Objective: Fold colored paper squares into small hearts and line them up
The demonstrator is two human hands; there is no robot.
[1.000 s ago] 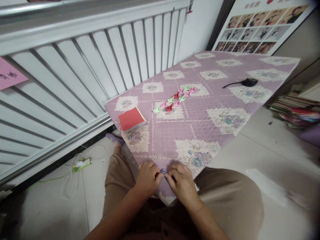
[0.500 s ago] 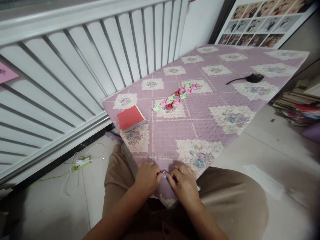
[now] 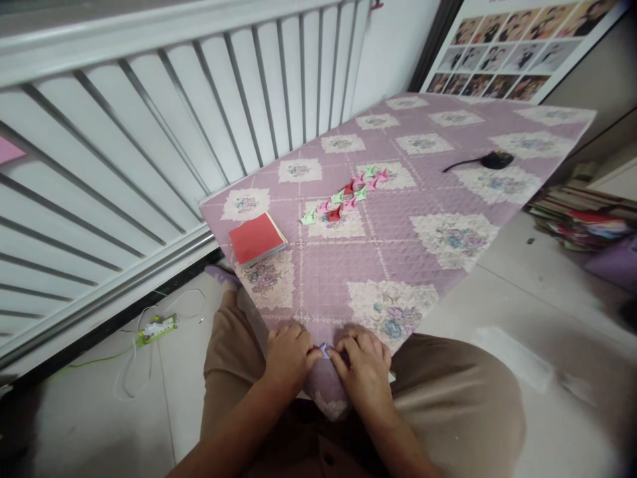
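Observation:
Between my two hands, at the near corner of the table, is a small folded piece of light purple paper. My left hand pinches its left side with thumb and fingers. From the other side, my right hand closes on it, fingers curled and thumb pressed to the paper. The fingers cover part of the fold. Farther up the cloth lie several small folded paper pieces in green, pink and red, set in a slanting double row. A stack of square paper with a red top sheet rests at the left edge.
A purple floral tablecloth covers the table. A black object with a cord lies at its right. The white radiator runs along the left side. On the floor are a power strip and a pile of books.
The purple paper now shows a more pointed shape between my fingers. Both hands stay at the table corner, and the whole view has shifted slightly.

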